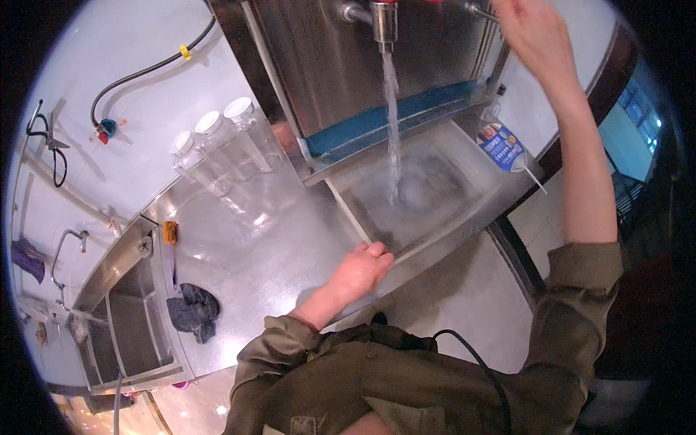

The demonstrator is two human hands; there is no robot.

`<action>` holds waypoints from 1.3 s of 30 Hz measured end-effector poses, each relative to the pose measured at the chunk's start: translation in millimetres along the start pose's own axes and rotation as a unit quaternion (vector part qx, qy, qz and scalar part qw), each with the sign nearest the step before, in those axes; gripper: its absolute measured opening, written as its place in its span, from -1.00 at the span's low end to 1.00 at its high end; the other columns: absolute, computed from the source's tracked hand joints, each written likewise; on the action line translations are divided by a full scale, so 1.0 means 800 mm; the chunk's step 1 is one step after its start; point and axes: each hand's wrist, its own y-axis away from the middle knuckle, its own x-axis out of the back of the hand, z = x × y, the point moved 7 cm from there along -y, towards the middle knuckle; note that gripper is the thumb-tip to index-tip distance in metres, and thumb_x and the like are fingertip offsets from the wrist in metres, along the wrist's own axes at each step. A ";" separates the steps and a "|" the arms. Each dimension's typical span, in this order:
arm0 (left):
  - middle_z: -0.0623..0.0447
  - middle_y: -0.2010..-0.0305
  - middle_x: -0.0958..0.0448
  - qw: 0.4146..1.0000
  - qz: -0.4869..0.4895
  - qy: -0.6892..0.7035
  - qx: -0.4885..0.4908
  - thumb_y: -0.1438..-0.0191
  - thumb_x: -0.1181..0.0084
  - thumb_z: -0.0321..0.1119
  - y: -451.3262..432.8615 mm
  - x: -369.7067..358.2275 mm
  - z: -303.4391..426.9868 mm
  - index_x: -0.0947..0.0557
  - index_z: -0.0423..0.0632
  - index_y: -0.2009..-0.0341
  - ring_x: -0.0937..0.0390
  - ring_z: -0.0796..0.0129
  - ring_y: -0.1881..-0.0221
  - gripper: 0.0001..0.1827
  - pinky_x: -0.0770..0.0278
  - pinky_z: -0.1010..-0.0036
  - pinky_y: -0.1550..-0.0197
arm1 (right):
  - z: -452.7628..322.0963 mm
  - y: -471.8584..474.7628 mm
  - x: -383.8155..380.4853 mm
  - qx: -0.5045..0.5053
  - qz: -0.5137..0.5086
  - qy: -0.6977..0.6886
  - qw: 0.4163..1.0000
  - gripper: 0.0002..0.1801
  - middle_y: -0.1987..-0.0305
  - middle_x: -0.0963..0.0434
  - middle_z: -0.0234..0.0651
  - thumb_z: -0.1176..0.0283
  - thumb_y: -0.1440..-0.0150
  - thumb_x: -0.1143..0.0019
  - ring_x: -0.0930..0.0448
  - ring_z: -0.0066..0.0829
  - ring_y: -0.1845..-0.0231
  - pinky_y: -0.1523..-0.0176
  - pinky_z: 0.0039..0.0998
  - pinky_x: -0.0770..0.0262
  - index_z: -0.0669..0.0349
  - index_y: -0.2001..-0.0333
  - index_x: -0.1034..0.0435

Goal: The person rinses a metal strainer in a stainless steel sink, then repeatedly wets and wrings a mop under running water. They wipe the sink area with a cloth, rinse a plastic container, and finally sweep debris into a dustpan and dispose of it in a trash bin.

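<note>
Water runs from a metal tap [385, 30] on the front of a stainless steel water dispenser [326, 60] into a shallow rectangular basin [353, 217] set in the counter. My left hand [363, 267] lies with curled fingers at the basin's near left corner; whether it grips anything cannot be told. Raised at the top right, my right hand [533, 27] is near a small metal lever [481, 12] on the dispenser; its fingers are blurred and partly cut off. Several clear jars with white lids [209, 123] stand on the counter, left of the dispenser.
A blue printed hand fan [501, 147] lies right of the basin. On the steel counter [244, 261] are a dark cloth [194, 311] and an orange-headed brush [171, 232]. A steel sink [136, 321] is at the far left, and scissors [54, 142] hang on the wall.
</note>
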 end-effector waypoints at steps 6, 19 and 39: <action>-0.08 0.23 -0.40 1.000 -0.012 0.015 -0.008 0.04 -0.06 -0.41 -0.007 -0.005 0.005 -0.45 -0.03 0.34 -0.39 -0.10 0.21 -0.87 -0.44 0.15 0.22 | 0.157 -0.021 -0.086 -0.163 -0.153 -0.034 0.974 -0.72 0.26 -0.52 0.01 0.33 -0.16 0.06 -0.53 0.00 0.17 0.06 -0.15 -0.43 0.34 0.20 -0.41; -0.14 -0.04 -0.37 0.998 0.029 0.047 0.020 -0.01 -0.07 -0.42 -0.016 0.007 -0.002 -0.50 0.06 0.09 -0.40 -0.11 0.03 -0.69 -0.49 0.18 0.06 | 0.164 0.024 -0.083 -0.075 -0.065 0.081 0.992 -0.53 -0.13 -0.44 -0.18 0.13 -0.28 0.17 -0.48 -0.22 -0.09 -0.15 -0.32 -0.34 0.11 -0.19 -0.27; -0.03 0.25 -0.51 0.801 0.341 0.056 0.489 -0.13 -0.03 -0.34 0.666 0.078 0.049 -0.58 -0.03 0.25 -0.48 0.04 0.20 -0.88 -0.48 0.25 0.19 | -0.573 0.228 0.002 -0.018 -0.384 -0.488 0.784 -0.83 0.05 -0.48 -0.16 0.60 -0.09 0.00 -0.47 -0.20 -0.02 -0.09 -0.30 -0.38 0.30 0.21 -0.44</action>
